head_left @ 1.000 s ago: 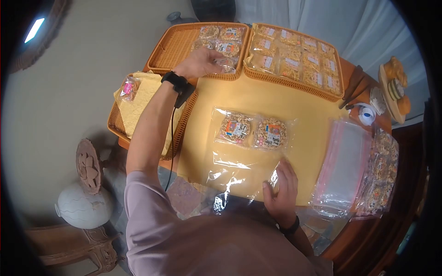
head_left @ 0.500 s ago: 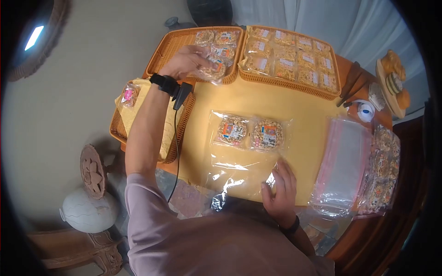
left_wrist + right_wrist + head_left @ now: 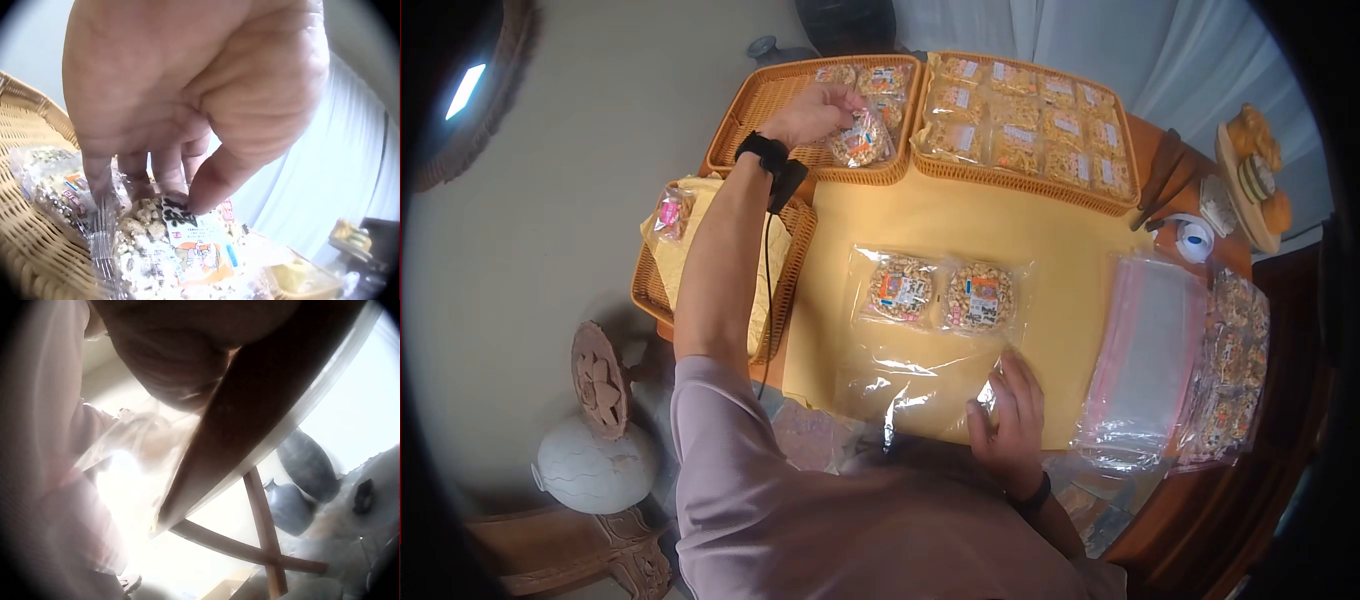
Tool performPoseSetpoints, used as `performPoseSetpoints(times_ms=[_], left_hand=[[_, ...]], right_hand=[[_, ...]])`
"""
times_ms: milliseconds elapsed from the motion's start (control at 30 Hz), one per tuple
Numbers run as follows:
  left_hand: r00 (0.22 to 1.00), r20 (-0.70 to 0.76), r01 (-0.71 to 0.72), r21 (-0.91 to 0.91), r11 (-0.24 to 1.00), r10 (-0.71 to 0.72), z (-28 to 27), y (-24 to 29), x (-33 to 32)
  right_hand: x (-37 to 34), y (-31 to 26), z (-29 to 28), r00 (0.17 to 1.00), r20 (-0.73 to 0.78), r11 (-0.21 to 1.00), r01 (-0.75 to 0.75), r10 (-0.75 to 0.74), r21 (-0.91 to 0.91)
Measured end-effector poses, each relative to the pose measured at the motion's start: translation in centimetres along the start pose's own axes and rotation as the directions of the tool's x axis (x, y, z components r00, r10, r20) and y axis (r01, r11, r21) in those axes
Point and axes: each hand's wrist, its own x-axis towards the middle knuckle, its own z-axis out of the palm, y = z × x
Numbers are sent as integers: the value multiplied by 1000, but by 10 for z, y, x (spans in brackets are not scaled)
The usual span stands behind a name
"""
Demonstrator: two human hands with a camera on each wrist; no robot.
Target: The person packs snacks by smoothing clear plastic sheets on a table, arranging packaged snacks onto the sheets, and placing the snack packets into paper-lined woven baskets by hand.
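My left hand (image 3: 812,115) pinches a clear-wrapped round nut cake (image 3: 859,142) over the front right of the back left wicker tray (image 3: 760,103). In the left wrist view its thumb lies over the printed label (image 3: 203,253), with the fingers at the packet's upper edge. Several more wrapped cakes (image 3: 887,80) lie in that tray behind it. On the yellow cloth, two wrapped nut cakes (image 3: 900,288) (image 3: 980,297) sit side by side at the far end of a large clear plastic bag (image 3: 900,375). My right hand (image 3: 1007,420) rests near the bag's front right, fingers extended.
Another wicker tray (image 3: 1025,185) holds rows of labelled packets. A third tray (image 3: 797,250) at left has yellow paper and one pink-labelled packet (image 3: 670,213). Flat clear bags (image 3: 1145,360) and filled bags (image 3: 1232,370) lie at right, near a white tape roll (image 3: 1194,240).
My left hand has lifted a wrapped nut cake from the tray's front right, brought it toward the front rim, then moved it slightly back and left. The right hand has stayed in place.
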Motion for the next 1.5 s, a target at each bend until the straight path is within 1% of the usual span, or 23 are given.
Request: performPoseSetpoints(times_ms=[67,100,167,200,267,300,367,500,600,667,700,767,800,867,900,967,1000,1067,1100,1200,1300,1367,1500], left_hand=[[990,69,-130,77,989,124,3,-9,14],[990,72,-129,76,989,123,7,3,10],[997,75,3,259,966,-23,17,23,1],[997,75,7,258,966,-27,20,26,0],[996,41,55,434,899,-80,25,30,0],[996,40,56,434,899,-81,27,29,-1],[998,46,-56,632,773,35,31,30,-2],[973,225,-173,572,802,50,26,32,-17],[990,134,-124,602,788,54,38,22,-29],[981,48,-172,649,741,186,55,10,-34],[981,51,-174,649,741,186,61,-11,-28],[922,51,-233,864,446,383,71,-51,-19],[924,51,-231,865,446,379,73,-35,-28],[968,-72,-129,679,723,241,77,3,-43],[968,-74,-127,678,724,240,74,17,-47],[999,-51,40,532,846,-16,70,36,-50],[999,-51,39,533,846,-14,69,35,-46],[994,-28,-58,709,703,110,71,25,-36],[993,-30,-57,709,702,111,74,17,-36],[954,-90,-106,789,605,284,78,16,-34],[974,-149,9,772,635,168,73,32,-31],[950,-301,254,592,765,-82,66,41,-17],[954,-264,278,584,762,-146,55,45,-6]], right_hand=[[0,0,0,1000,0,1000,-2,2,-3],[0,0,1,1000,0,1000,-5,5,-2],[-1,0,1,1000,10,1000,-16,16,-2],[0,0,1,1000,17,1000,-19,19,-5],[1,-1,1,1000,22,1000,-22,22,-8],[1,-1,0,999,24,1000,-24,24,-14],[1,0,1,1000,15,1000,-19,19,-9],[3,-1,0,999,21,1000,-24,24,-1],[2,1,1,1000,9,1000,-8,8,-1],[2,1,1,1000,11,1000,-13,13,-1],[2,1,1,1000,14,1000,-18,18,0],[3,0,0,1000,12,1000,-15,15,0],[3,0,0,1000,10,1000,-10,10,0],[3,0,1,1000,5,1000,-4,4,-1],[3,1,1,1000,2,1000,3,-3,-5],[2,1,2,1000,-7,1000,11,-11,-5],[2,1,3,1000,-18,1000,16,-16,-7],[2,0,2,1000,-16,1000,9,-9,-9],[2,0,2,1000,-15,1000,5,-5,-10],[1,1,3,1000,-26,1000,7,-7,-3],[1,1,3,999,-25,1000,19,-19,-15],[1,1,4,999,-36,1000,23,-23,-11],[2,0,3,999,-36,1000,9,-9,-13]])
